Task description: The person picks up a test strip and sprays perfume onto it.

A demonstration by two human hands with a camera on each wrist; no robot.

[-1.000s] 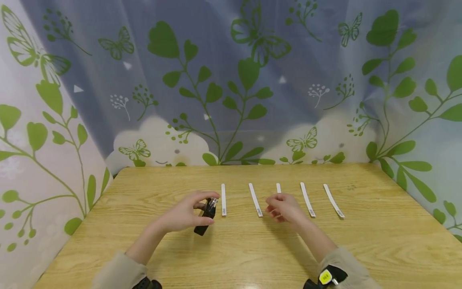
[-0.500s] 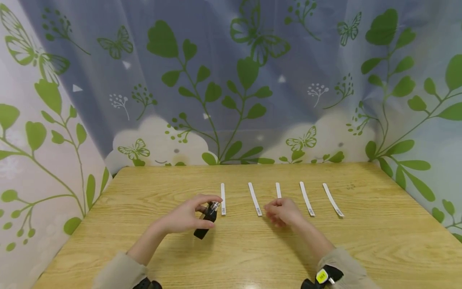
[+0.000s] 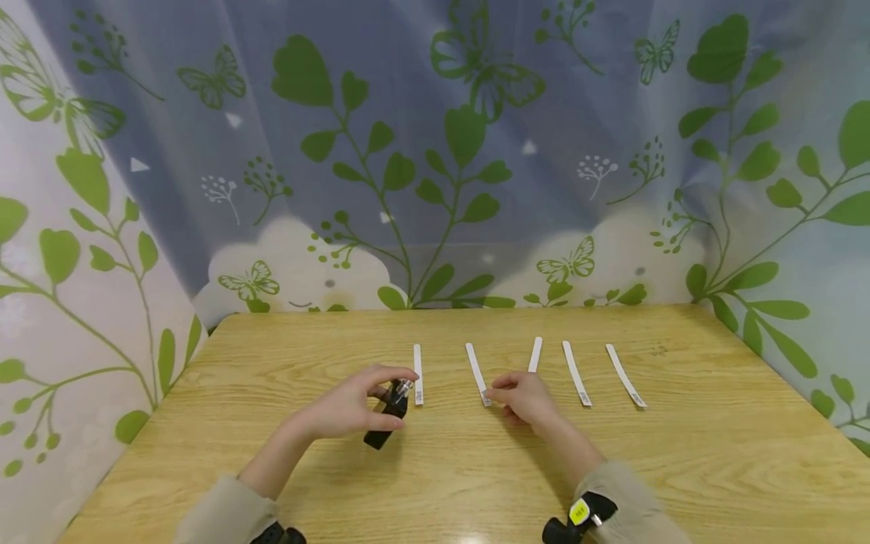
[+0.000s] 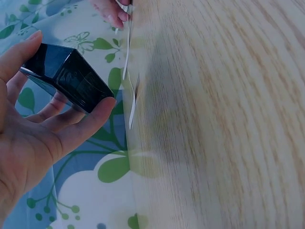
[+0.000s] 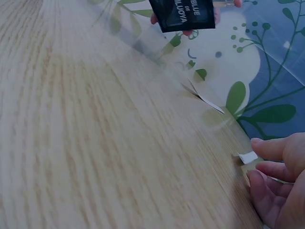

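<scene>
My left hand (image 3: pixel 350 404) grips a small black perfume bottle (image 3: pixel 384 423) with a silver spray nozzle and holds it tilted above the table. Pale lettering shows on the perfume bottle (image 5: pixel 186 14) in the right wrist view. My right hand (image 3: pixel 526 398) pinches the middle white paper strip (image 3: pixel 536 353), whose lower part is hidden by the hand. Its fingertips are at the printed end of the second paper strip (image 3: pixel 476 370). In the right wrist view a white strip end (image 5: pixel 247 158) shows at the fingertips of the right hand (image 5: pixel 281 179).
Another paper strip (image 3: pixel 418 374) lies just right of the left hand. Two more, the fourth paper strip (image 3: pixel 576 372) and the rightmost paper strip (image 3: pixel 624 374), lie on the right. A printed curtain (image 3: pixel 381 174) borders the wooden table (image 3: pixel 306 340) behind and at both sides.
My right hand has shifted left towards the second strip. The middle strip has swung with it, its far end now leaning right. The bottle has lowered slightly in my left hand.
</scene>
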